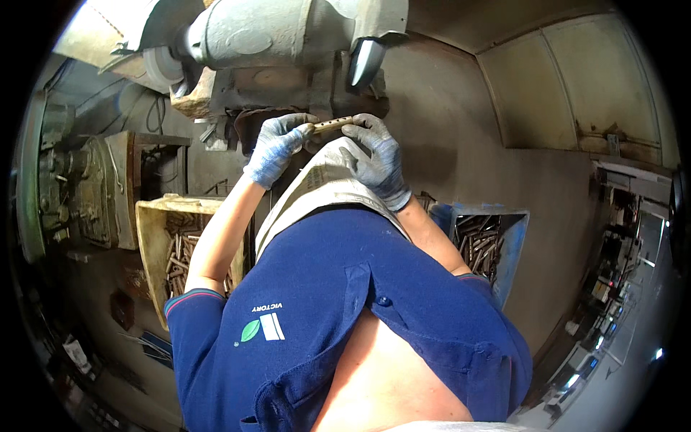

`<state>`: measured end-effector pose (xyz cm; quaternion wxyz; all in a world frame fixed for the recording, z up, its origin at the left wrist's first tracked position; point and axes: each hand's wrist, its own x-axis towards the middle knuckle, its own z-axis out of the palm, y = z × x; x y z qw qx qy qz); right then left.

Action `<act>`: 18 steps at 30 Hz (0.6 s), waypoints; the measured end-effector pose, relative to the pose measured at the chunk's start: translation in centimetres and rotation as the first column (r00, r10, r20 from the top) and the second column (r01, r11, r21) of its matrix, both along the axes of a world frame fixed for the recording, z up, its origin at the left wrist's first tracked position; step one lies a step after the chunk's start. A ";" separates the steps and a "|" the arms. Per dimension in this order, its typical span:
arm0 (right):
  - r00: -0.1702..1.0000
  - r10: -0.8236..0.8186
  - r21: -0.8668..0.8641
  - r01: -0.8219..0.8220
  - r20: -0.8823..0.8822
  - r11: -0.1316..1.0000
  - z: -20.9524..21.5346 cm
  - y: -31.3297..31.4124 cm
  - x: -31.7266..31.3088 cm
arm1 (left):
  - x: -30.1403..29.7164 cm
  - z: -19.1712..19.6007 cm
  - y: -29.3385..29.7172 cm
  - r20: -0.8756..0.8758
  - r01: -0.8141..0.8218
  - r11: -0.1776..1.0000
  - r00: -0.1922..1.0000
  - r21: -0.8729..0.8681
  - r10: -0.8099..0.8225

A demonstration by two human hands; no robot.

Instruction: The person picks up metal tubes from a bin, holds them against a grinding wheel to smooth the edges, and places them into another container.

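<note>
A short metal bar [332, 125] with a row of small holes spans the gap between my hands, roughly level and over my lap. My left hand [275, 150], in a blue-and-grey work glove, pinches its left end. At the other end, my right hand [377, 160], gloved the same way, grips the bar between thumb and fingers. Just beyond both hands stands a grey bench grinder [266, 36]. Its left wheel [163, 66] sits partly under a guard, and a shiny curved part [366, 63] shows at its right end. The bar is apart from the grinder.
A yellowish crate [146, 237] of brown metal parts [183, 248] stands by my left arm. By my right arm is a blue crate [515, 252] with similar parts [479, 245]. Green-grey machinery [90, 191] stands far left. A light cloth [288, 201] covers my lap.
</note>
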<state>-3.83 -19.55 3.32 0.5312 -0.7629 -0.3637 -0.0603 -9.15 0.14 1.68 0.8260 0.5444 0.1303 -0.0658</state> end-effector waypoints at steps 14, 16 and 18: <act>0.950 -0.204 0.192 0.251 -0.235 0.949 -3.4 -2.2 2.6 | 5.5 -3.0 -3.1 0.130 -0.120 0.942 0.988 0.312 0.083; 0.944 -0.208 0.180 0.258 -0.258 0.949 -3.3 -2.2 2.7 | 5.7 -3.4 -3.3 0.152 -0.163 0.926 0.981 0.339 0.117; 0.939 -0.208 0.185 0.264 -0.275 0.947 -3.4 -2.2 2.9 | 5.9 -4.1 -3.4 0.155 -0.194 0.930 0.976 0.312 0.152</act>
